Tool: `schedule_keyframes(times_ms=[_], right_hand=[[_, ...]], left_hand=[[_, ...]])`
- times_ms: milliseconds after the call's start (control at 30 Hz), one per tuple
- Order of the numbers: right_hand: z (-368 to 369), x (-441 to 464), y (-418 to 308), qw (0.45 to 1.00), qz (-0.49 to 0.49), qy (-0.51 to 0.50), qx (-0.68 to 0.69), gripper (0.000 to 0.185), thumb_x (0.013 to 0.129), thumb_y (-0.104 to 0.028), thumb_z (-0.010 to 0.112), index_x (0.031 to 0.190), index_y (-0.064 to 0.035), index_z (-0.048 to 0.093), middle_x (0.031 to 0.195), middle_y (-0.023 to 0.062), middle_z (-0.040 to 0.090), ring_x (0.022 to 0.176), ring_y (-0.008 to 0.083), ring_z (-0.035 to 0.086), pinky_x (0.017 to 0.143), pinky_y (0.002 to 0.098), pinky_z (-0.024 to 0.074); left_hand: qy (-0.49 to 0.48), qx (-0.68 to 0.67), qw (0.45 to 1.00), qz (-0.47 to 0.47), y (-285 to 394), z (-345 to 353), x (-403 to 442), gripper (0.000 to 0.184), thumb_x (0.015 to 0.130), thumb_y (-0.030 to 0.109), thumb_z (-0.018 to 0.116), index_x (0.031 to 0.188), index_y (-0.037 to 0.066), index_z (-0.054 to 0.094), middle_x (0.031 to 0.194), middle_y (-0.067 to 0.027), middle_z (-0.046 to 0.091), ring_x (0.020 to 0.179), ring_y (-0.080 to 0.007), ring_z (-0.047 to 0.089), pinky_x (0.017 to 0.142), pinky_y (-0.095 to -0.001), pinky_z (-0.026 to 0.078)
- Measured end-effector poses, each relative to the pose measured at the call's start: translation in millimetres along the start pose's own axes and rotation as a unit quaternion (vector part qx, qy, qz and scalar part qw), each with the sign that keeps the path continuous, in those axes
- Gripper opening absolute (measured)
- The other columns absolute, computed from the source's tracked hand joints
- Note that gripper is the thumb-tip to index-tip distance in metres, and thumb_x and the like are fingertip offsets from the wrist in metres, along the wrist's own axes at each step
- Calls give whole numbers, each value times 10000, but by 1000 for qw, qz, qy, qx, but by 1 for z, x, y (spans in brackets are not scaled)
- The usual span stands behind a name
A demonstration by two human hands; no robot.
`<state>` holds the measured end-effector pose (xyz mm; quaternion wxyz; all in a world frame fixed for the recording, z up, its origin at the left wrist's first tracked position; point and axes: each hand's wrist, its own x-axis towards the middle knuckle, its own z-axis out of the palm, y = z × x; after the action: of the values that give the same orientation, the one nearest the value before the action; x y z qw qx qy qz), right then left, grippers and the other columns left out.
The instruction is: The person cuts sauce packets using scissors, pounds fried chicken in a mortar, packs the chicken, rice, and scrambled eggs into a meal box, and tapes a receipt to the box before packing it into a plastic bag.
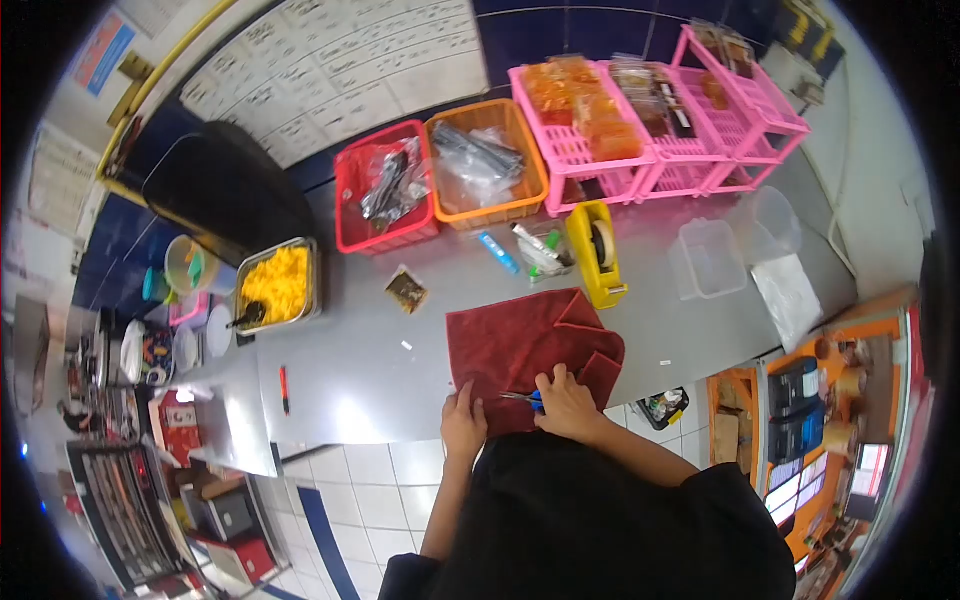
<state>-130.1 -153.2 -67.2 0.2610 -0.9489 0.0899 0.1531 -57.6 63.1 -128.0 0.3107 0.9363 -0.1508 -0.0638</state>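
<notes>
A dark red cloth [500, 340] lies on the grey metal table at its front edge, with folds on its right side. My right hand [568, 405] is closed around the blue handle of a pair of scissors [522, 398] above the lower part of the cloth. The scissor blades point left, towards my other hand. At the cloth's lower left edge, my left hand [464, 420] has its fingers closed on the fabric. Whether anything small lies between those fingers is too small to make out.
Behind the cloth stand a yellow tape dispenser [600, 255], markers [499, 252], a red basket [385, 240] and an orange basket [490, 212]. Pink racks [650, 155] hold packets. A small sachet [407, 289], a red pen [284, 390] and a metal tray of yellow food [277, 285] are left.
</notes>
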Motion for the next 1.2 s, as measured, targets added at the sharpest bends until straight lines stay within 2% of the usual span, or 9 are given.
schedule_keyframes(times_ms=[333, 400, 500, 567, 733, 933, 1033, 1133, 1200], right_hand=[[-2, 32, 26, 923, 28, -120, 364, 358, 939, -375, 657, 1015, -38, 562, 936, 198, 725, 717, 271, 719, 571, 356, 553], [-19, 30, 28, 764, 97, -303, 561, 248, 1017, -300, 570, 981, -57, 537, 1049, 164, 729, 740, 184, 729, 554, 273, 544], [-53, 21, 34, 741, 68, -338, 577, 237, 1022, -304, 565, 992, -71, 530, 1093, 167, 724, 755, 188, 731, 560, 266, 549], [-87, 17, 44, 770, 29, -304, 560, 230, 1027, -295, 557, 991, -73, 509, 1035, 140, 735, 729, 187, 725, 561, 267, 544], [-180, 37, 98, 935, -124, 125, 308, 229, 1009, -251, 577, 928, -40, 612, 1162, 101, 684, 1023, 196, 642, 849, 314, 511], [-190, 72, 91, 851, -216, 115, 464, 216, 1004, -216, 572, 988, -13, 644, 1294, 109, 581, 1219, 163, 497, 976, 321, 432], [-140, 80, 55, 834, -207, 112, 499, 239, 1024, -237, 540, 1018, -21, 643, 1275, 93, 599, 1257, 181, 496, 1007, 317, 413], [-120, 82, 27, 827, -68, 64, 555, 279, 1044, -281, 500, 1016, -30, 618, 1233, 104, 629, 1181, 187, 581, 945, 332, 495], [-111, 97, 24, 709, 40, 54, 702, 315, 1062, -318, 450, 1134, -43, 585, 1091, 87, 665, 943, 176, 666, 833, 333, 570]], left_hand=[[-11, -24, 999, -27, 0, 1, 2, 412, 883, 135, 639, 1295, 140, 635, 953, -194, 619, 898, -381, 617, 803, -457, 505], [-16, -28, 999, -28, 3, 1, 4, 408, 879, 131, 642, 1287, 136, 638, 927, -185, 618, 873, -372, 617, 789, -455, 503], [-4, -24, 999, -24, 2, 3, 4, 397, 871, 125, 648, 1268, 129, 644, 891, -167, 611, 839, -353, 614, 769, -449, 502], [4, -31, 999, -30, -3, 6, 4, 393, 874, 131, 664, 1267, 129, 654, 847, -131, 586, 763, -299, 601, 727, -407, 504], [-13, -23, 997, -69, 14, -2, 9, 376, 875, 150, 656, 1248, 110, 646, 920, -159, 626, 851, -341, 624, 774, -448, 506], [7, -163, 985, -55, 137, -37, 64, 499, 1042, 294, 475, 1451, 9, 455, 1379, -257, 545, 1268, -370, 551, 1062, -399, 428], [-137, -465, 875, -13, 185, -15, 92, 799, 1021, 543, 316, 1531, -29, 89, 1572, -237, 213, 1434, -357, 311, 1168, -422, 278], [-144, -556, 818, -35, 195, -13, 96, 849, 1037, 579, 245, 1559, -45, 3, 1628, -241, 133, 1502, -347, 194, 1208, -428, 213], [-82, -570, 805, -146, 185, -18, 90, 788, 1058, 542, 265, 1571, -17, 46, 1610, -256, 199, 1493, -360, 228, 1201, -438, 230]])
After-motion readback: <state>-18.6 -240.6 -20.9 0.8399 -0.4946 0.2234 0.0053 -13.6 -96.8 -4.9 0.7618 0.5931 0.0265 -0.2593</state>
